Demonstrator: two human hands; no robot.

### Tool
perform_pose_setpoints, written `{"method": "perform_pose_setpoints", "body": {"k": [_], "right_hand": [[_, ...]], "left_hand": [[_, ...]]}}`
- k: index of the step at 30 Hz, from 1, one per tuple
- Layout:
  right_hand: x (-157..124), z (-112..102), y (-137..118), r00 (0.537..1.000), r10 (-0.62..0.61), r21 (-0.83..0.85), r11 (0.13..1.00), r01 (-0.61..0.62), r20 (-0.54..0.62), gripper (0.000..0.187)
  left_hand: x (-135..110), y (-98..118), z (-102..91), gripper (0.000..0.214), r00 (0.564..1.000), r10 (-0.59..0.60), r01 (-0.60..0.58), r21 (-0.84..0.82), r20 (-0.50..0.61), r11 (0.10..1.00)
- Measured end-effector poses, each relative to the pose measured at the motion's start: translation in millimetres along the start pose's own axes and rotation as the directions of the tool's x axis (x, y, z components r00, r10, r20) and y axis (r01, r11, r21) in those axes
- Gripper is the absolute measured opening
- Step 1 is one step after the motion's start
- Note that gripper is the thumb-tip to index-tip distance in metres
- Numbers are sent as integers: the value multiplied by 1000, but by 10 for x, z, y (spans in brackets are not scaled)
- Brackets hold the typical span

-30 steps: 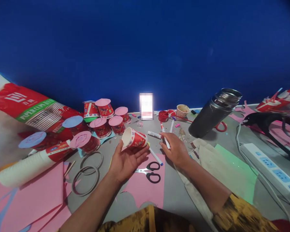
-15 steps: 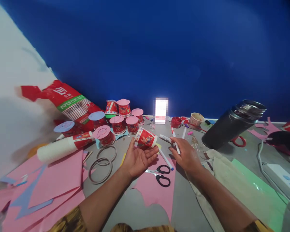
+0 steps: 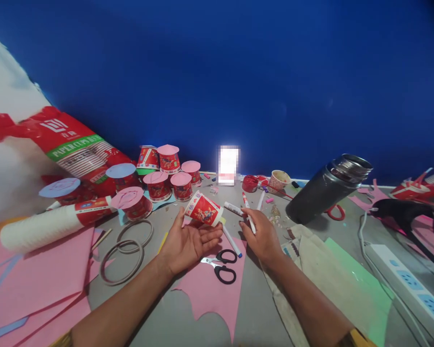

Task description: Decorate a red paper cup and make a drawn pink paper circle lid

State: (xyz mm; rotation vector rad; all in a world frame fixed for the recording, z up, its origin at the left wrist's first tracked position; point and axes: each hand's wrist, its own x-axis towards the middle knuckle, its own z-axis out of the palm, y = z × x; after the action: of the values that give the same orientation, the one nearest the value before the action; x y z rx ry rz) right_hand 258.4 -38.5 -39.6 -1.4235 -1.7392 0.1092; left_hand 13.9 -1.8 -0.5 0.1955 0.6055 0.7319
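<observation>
A red and white paper cup (image 3: 204, 210) lies tilted on its side in the fingers of my left hand (image 3: 190, 241). That palm faces up; the thumb rests at one end of the cup, the index finger is partly hidden and the other fingers are spread. My right hand (image 3: 263, 236) is palm down with thumb and index finger apart. Its index tip is beside the end of a white marker (image 3: 233, 208) and over a red-tipped marker (image 3: 246, 200). Between the hands lie a blue-ended marker (image 3: 233, 241) and black-handled scissors (image 3: 224, 266) on pink paper (image 3: 217, 299).
Several red cups with pink (image 3: 168, 156) and blue paper discs stand back left, near a paper-cup bag (image 3: 83, 149) and a cup stack (image 3: 43, 226). Two grey rings (image 3: 122, 262) lie left. A black flask (image 3: 321, 193), cloth (image 3: 300, 262) and power strip (image 3: 408, 279) are right.
The view has swung slightly right, so everything appears further left. Both hands keep almost the same pose, and the cup and markers hold their places relative to them.
</observation>
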Motion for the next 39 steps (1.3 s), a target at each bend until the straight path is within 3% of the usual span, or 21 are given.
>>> {"method": "perform_pose_setpoints", "body": {"k": [8,14,20,30,39], "right_hand": [[-14,15,-1,992,124,-9,992,-124,39,40],[20,11,-9,999,-7,-30,1000,8,46,39],[105,-84,52,1000,-31,-103,994,30,-4,33],[89,-48,38,986,-130,-118,983,142,108,28],[134,-172,151,996,-87,-111,990,91,34,32]], "left_hand": [[18,59,-9,88,999,37,-36,17,-27,999],[14,75,-6,86,996,84,-83,70,-11,994],[-8,72,13,89,997,73,-74,70,4,995],[61,-6,-71,86,996,-39,39,-1,86,999],[77,-55,-40,83,994,-35,26,80,107,996]]}}
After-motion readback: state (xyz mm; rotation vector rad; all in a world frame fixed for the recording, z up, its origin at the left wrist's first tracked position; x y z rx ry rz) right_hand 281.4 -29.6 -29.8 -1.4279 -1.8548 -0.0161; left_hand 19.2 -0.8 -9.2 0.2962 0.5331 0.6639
